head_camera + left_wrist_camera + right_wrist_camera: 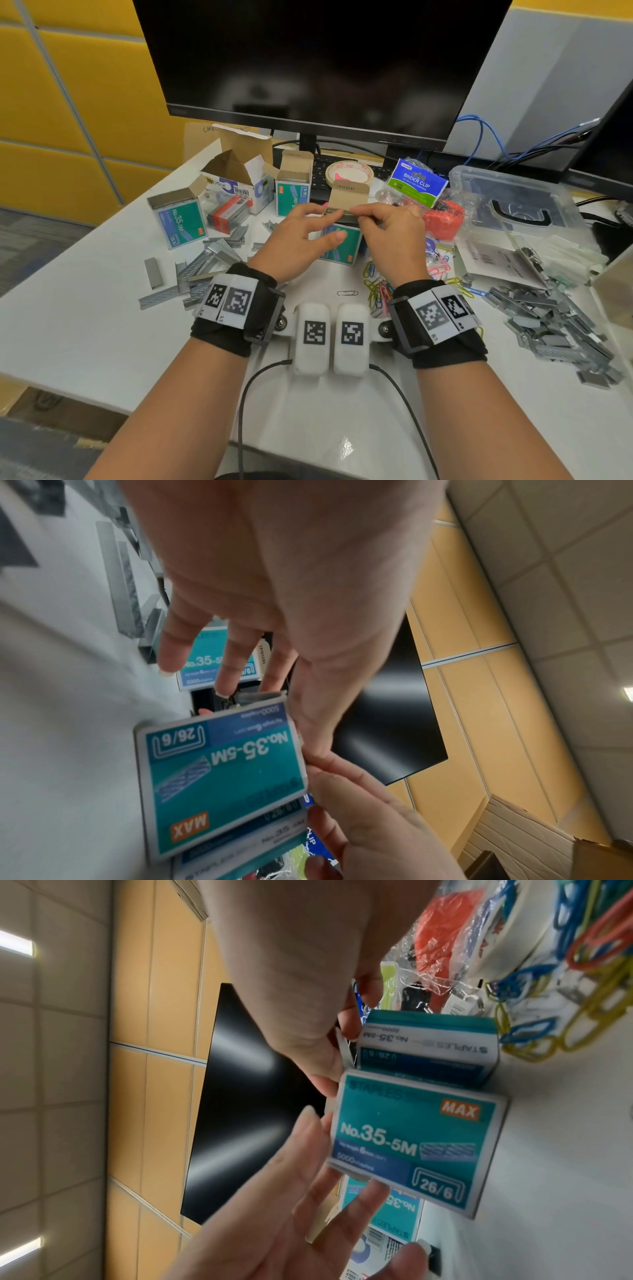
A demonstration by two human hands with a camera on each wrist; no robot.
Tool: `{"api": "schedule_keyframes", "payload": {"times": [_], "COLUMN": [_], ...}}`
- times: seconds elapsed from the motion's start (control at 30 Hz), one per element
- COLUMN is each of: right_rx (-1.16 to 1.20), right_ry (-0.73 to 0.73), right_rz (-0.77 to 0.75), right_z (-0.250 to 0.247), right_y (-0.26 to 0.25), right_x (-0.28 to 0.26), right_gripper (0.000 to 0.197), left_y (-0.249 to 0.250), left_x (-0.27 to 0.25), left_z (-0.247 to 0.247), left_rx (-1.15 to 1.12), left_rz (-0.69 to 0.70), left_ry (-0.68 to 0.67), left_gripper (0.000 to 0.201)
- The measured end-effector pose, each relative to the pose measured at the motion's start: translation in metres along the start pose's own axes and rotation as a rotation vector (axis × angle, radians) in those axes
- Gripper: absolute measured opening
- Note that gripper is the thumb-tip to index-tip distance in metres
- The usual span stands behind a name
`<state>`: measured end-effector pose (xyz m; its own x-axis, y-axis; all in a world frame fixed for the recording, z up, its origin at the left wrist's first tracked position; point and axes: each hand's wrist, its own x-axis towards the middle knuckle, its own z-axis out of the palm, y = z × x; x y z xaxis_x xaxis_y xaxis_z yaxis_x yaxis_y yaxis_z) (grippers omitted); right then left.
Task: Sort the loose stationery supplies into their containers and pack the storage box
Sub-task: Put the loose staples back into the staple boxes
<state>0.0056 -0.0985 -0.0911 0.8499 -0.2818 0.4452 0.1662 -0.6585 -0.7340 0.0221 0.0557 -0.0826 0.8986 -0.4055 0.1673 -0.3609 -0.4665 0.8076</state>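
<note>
I see the white surface (pixel 85 329) crowded toward its far edge; its near edge lies bare. The clear storage box (pixel 520 202) sits at the far right corner. Mid-surface stands the open teal staple box (pixel 342 245). My left hand (pixel 301 236) and right hand (pixel 390 233) pinch a staple strip (pixel 346 214) above its mouth, fingers narrow.

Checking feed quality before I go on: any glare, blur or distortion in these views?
Head view: sharp, wide-angle bending at the edges, a glare spot on the table. Left wrist: staple box readable, nearby palm soft. Right wrist: box print clear, left hand blurred, monitor streaked with reflections.
</note>
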Motion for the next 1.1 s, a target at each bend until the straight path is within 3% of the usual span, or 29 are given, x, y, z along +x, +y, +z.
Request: {"api": "schedule_keyframes", "payload": {"times": [0.4,0.87,0.97,1.1], "right_rx": [-0.047,-0.141,-0.148,-0.156], "right_ry": [-0.014,-0.086,-0.091,-0.121], "right_rz": [-0.079,-0.044,-0.052,-0.029], "right_z": [-0.007,-0.008,-0.009,-0.011], "right_y": [-0.009,-0.007,-0.008,-0.011], "right_x": [-0.004,-0.003,-0.003,-0.004], "right_gripper": [0.024,0.026,0.025,0.026], "left_y": [0.0,-0.001,0.001,0.001], "left_x": [0.001,-0.002,-0.005,-0.006], "left_z": [0.001,0.001,0.0,-0.003], "left_rx": [-0.002,0.038,-0.024,-0.067], "left_rz": [-0.003,-0.003,0.015,-0.068], "left_ry": [-0.035,-0.031,0.011,0.193], "left_gripper": [0.044,0.052,0.063,0.057]}}
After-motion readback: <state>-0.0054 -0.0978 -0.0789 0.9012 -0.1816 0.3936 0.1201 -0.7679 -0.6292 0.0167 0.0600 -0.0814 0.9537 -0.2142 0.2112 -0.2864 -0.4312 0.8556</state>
